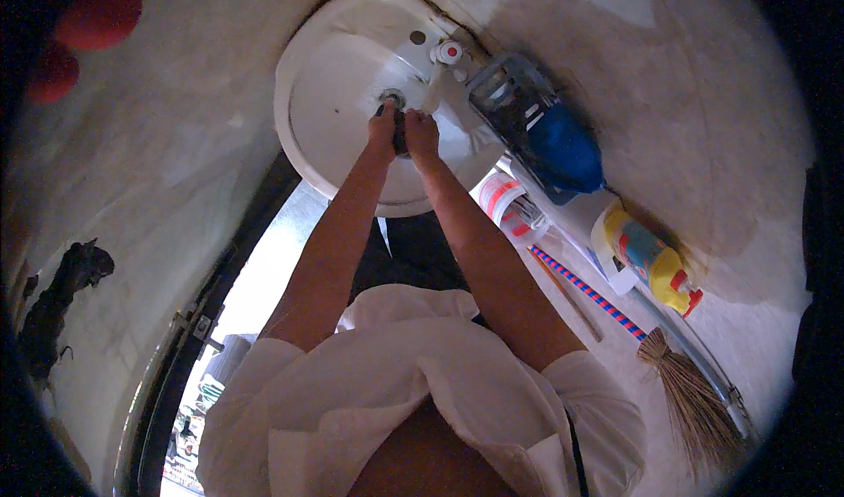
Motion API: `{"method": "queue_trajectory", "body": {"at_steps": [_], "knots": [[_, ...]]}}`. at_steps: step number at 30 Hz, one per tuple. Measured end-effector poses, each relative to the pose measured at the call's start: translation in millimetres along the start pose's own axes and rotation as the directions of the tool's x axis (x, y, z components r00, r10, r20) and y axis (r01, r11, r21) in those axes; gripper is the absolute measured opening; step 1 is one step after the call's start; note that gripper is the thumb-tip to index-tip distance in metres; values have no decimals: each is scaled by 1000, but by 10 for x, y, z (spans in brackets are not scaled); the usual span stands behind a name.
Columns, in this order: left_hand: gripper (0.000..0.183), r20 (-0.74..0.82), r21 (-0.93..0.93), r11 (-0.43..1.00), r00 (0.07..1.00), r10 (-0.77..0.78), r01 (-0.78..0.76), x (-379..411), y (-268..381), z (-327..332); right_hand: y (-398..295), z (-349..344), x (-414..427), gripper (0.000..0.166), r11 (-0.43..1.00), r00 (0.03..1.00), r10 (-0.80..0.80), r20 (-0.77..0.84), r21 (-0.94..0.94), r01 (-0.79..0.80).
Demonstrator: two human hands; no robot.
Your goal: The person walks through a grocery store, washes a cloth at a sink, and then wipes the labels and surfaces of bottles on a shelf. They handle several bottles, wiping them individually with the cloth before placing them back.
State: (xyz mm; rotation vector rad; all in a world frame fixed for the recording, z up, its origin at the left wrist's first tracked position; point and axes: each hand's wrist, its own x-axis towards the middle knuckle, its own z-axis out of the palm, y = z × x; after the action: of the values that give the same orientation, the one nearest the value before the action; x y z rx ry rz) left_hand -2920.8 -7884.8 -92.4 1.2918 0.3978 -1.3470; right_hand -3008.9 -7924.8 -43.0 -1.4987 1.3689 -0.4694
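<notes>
Both my hands are over the basin of a white washbasin [330, 134], just below the drain. A dark item [399, 134], too unclear to name, lies between them. My left hand [382, 129] has its fingers curled against its left side, thumb on top. My right hand [422, 133] is closed against its right side. The two hands almost touch. At the basin's upper right stands a white tap with a red-dotted knob [450, 52], and a pale stream or spout reaches down from it towards my right hand. The underside of the dark item is hidden.
Right of the basin are a clear plastic container with blue contents [564, 144] and a yellow pump bottle [649, 259]. Lower right are a red-and-white bucket [504, 200], a striped stick [587, 290] and a twig broom [692, 398]. A dark door frame [217, 273] edges the left.
</notes>
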Motion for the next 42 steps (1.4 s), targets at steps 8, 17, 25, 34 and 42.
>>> {"method": "queue_trajectory", "body": {"at_steps": [8,17,25,34,42], "knots": [[80,282,636,501,781,557,-587,-463,307,-240,18,-453,199,29,305,738,365,567,676,-671],[62,551,771,160,771,319,-617,-628,435,148,-275,-646,-35,48,900,889,275,366,227,-372],[35,302,934,90,900,314,-345,-815,713,-44,-1605,-804,-217,24,602,874,-311,374,-634,485],[27,440,896,-135,801,405,-424,-1391,978,-186,-2048,-712,416,26,208,858,-458,234,-910,359],[32,455,890,-238,802,386,-390,-1603,1120,-181,-1859,-611,853,17,210,920,-255,298,-912,354]]}}
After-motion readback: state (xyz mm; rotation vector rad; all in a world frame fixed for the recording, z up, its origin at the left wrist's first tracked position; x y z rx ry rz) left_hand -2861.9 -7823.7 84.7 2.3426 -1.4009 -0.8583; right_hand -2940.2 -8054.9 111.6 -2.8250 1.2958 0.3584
